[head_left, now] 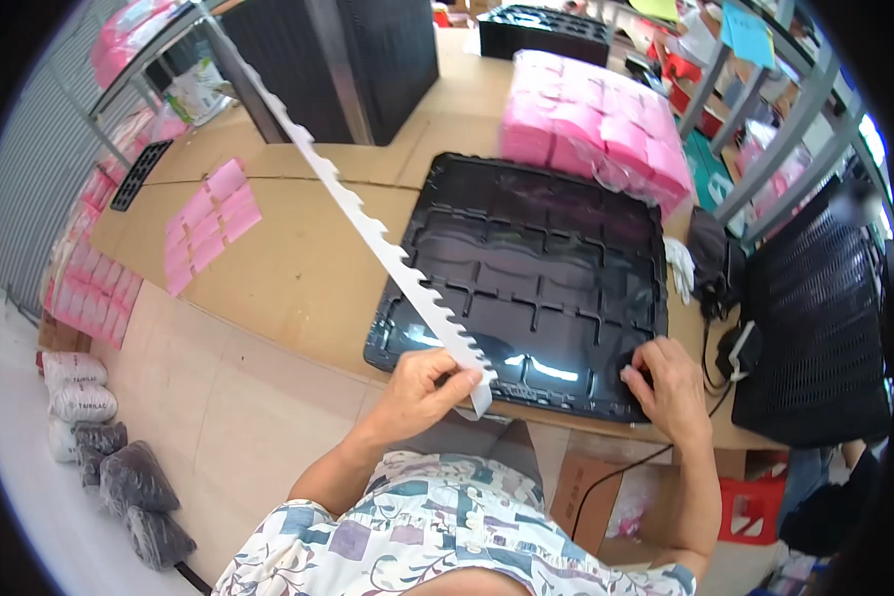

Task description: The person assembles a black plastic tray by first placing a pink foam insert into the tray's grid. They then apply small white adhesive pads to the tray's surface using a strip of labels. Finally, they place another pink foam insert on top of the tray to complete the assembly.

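Note:
My left hand (419, 399) is closed, thumb on top, round the near end of a long white notched strip (353, 209). From there the strip slants up and left past the far edge of the table, its teeth facing right. Under its near part lies a black moulded plastic tray (526, 273), shiny and divided by raised ribs. At the tray's near right corner is my right hand (677, 389), with thumb and fingers curled together. What is between those fingertips, if anything, I cannot make out.
Behind the tray sits a wrapped pink bundle (596, 124). A pink sheet of pieces (212, 226) lies left on the brown table (298, 268). Tall black stacks (333, 70) stand at the back. On the right are white gloves (679, 266), a cable and a black slatted crate (815, 318).

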`<state>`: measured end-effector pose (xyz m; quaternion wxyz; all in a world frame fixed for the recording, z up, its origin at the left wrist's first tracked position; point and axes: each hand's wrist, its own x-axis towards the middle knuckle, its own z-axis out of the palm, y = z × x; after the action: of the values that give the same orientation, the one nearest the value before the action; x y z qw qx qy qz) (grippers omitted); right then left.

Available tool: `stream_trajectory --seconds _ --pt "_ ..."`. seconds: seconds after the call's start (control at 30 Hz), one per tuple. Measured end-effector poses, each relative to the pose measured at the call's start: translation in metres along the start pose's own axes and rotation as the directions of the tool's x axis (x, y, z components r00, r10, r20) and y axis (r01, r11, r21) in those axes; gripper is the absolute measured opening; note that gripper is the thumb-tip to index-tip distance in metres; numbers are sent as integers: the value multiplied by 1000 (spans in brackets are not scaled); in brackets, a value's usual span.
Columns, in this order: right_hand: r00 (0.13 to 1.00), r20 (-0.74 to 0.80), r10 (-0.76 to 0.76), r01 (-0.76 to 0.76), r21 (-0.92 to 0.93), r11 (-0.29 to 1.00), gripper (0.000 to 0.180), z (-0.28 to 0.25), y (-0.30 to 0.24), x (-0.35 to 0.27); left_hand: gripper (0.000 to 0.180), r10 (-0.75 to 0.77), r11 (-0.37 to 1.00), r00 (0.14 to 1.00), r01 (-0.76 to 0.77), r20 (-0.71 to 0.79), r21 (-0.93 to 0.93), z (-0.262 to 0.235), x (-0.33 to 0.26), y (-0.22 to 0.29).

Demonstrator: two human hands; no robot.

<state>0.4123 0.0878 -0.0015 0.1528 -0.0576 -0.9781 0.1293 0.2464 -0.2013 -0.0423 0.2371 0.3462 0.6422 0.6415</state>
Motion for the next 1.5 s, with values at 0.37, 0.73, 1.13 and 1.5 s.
stream_trajectory --seconds 0.37,0.73,1.13,1.5 --pt "999 37 -15 9 138 990 10 5 26 -2 16 -27 996 996 20 -79 -90 1 -4 -3" --pt "995 43 87 -93 166 982 20 8 18 -1 14 36 998 998 -39 -55 -51 -4 -5 -4" --pt "1000 3 -8 8 23 1000 10 4 10 2 6 248 962 969 -246 2 -120 -16 -9 2" --pt "981 124 -147 162 -121 979 17 4 -8 12 5 259 966 953 -259 154 -21 -49 -22 1"
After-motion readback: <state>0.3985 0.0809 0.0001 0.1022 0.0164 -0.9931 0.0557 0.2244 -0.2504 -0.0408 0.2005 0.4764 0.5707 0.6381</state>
